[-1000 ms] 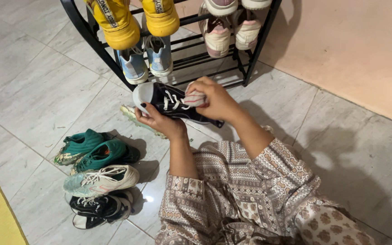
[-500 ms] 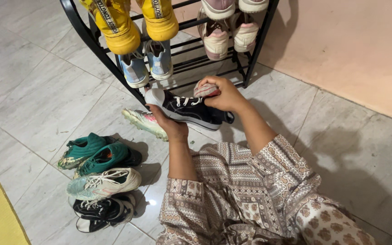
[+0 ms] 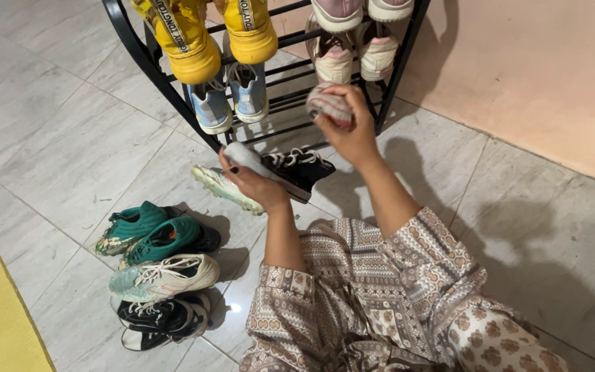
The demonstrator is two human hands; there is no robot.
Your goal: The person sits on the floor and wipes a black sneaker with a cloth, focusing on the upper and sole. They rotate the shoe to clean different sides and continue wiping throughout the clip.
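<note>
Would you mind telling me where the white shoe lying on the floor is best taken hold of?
Grip the white shoe across its mid-body, just behind the laces, coming from above. It lies on its side between the green shoes and the black shoe, so only its upper side is free.

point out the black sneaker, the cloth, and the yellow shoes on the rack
black sneaker [image 3: 297, 169], head view, on its dark side panel below the laces.
cloth [image 3: 326, 103], head view, on the bunched fabric above the fingers.
yellow shoes [image 3: 197, 48], head view, on the left shoe's toe.

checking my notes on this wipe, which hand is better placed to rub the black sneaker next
Right. The right hand already grips the cloth just above the black sneaker, free to come down. The left hand is occupied holding the sneaker's toe.
</note>
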